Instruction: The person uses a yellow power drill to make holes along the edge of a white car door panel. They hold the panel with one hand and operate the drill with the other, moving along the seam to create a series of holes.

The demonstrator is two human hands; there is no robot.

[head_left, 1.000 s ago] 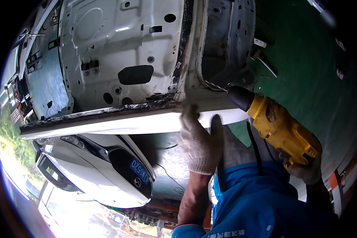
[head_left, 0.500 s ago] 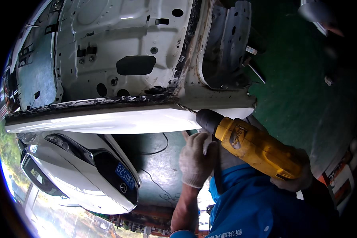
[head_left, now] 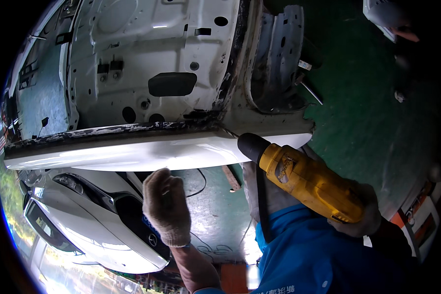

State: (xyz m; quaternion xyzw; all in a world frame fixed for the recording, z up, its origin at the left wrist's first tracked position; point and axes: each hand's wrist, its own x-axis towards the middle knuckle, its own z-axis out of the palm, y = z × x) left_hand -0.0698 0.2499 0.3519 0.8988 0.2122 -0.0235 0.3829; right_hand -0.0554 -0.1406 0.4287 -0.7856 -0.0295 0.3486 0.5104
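A yellow power drill [head_left: 304, 181] with a black chuck [head_left: 253, 147] is gripped at its rear by my gloved right hand [head_left: 370, 213]. Its twisted metal bit [head_left: 230, 133] points up and left, the tip at the dark seam above a white car sill [head_left: 132, 151]. Whether the tip has entered the metal is too small to tell. Just below the sill's lower edge, my left hand [head_left: 166, 210], in a pale knitted glove, is closed with curled fingers. I see nothing in it. Above the sill lies the bare white body floor [head_left: 127, 54], with holes and scraped black sealant along its edge.
A white car [head_left: 93, 215] stands at lower left. On the green floor [head_left: 348, 103] lie a hammer [head_left: 311, 91] and a small box [head_left: 305, 65]. A wooden piece [head_left: 231, 178] and a dark cable [head_left: 201, 183] are below the sill. Another person [head_left: 389, 22] is at upper right.
My left hand has moved left, from beside the drill chuck to below the middle of the sill. The drill has shifted slightly left in view, its bit still at the seam.
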